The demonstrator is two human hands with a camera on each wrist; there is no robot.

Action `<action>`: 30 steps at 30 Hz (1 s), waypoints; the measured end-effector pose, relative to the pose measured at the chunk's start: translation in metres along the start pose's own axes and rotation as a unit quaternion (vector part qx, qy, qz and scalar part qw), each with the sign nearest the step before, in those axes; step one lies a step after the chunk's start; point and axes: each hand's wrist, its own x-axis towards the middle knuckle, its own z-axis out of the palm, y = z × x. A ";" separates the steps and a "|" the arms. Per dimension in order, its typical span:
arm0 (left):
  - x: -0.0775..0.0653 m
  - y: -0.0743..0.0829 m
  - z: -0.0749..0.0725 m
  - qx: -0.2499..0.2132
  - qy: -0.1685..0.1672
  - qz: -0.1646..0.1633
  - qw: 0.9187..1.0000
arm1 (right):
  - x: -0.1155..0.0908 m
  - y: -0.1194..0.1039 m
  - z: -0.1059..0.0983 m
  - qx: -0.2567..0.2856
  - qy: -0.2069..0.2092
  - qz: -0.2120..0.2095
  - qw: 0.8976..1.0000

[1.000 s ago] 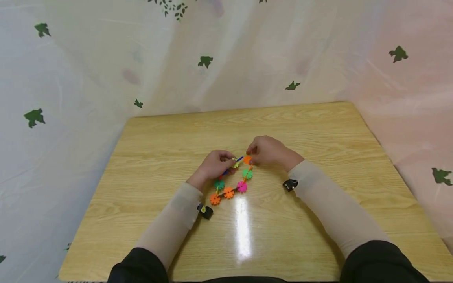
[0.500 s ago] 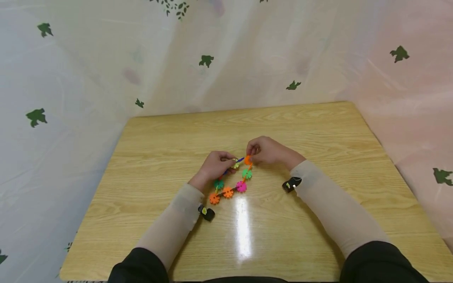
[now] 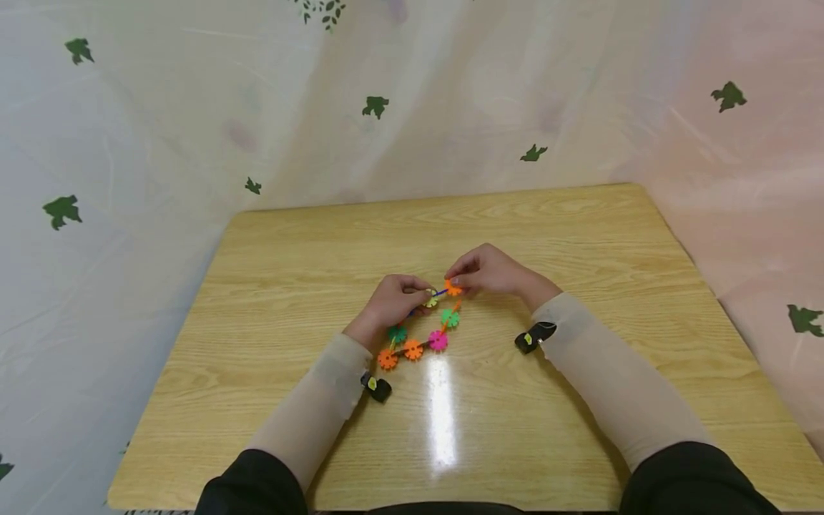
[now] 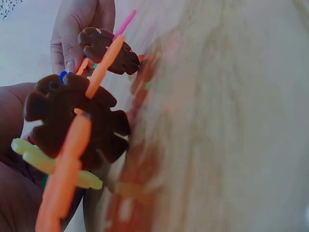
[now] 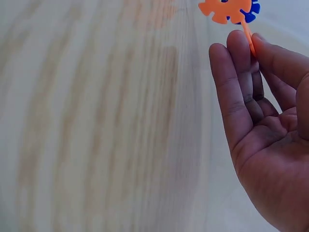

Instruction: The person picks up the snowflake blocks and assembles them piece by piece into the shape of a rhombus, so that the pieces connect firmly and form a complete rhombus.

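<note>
Notched plastic discs, slotted into one another, form a loop between my hands. My left hand [image 3: 391, 299] pinches a yellow disc [image 3: 430, 298] at the loop's upper left. Beside it a blue disc [image 3: 440, 292], seen edge-on, meets the orange disc [image 3: 453, 287] that my right hand [image 3: 494, 270] pinches between thumb and fingers. Down the right side come a light green disc [image 3: 450, 318] and a pink disc [image 3: 438, 340]. Orange discs [image 3: 413, 349] and a teal disc [image 3: 397, 334] make up the near left part. Left-hand fingers hide some pieces.
A wood-grain table [image 3: 579, 236] lies under the hands, with a bright reflection at its near middle. Pale cloth [image 3: 450, 93] with green leaf shapes hangs behind and at both sides. Small black devices [image 3: 377, 388] are strapped to both wrists.
The orange disc in my right hand has turned and now meets the blue disc, where a small gap showed before. My right hand has shifted slightly; the left hand has hardly moved.
</note>
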 end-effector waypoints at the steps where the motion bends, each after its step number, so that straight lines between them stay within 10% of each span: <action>1: 0.000 0.000 0.000 -0.004 0.000 -0.001 1.000 | 0.000 0.000 0.001 0.001 0.003 -0.001 1.000; 12: 0.003 -0.002 0.005 -0.032 0.028 -0.015 0.999 | 0.003 0.002 0.009 -0.009 0.054 -0.005 0.998; 21: 0.000 0.000 0.006 0.065 0.108 -0.027 0.992 | -0.017 -0.006 0.005 -0.133 0.058 0.069 0.987; 30: -0.001 0.005 0.015 0.004 0.052 -0.007 0.999 | -0.020 -0.005 0.011 -0.178 0.040 0.037 0.983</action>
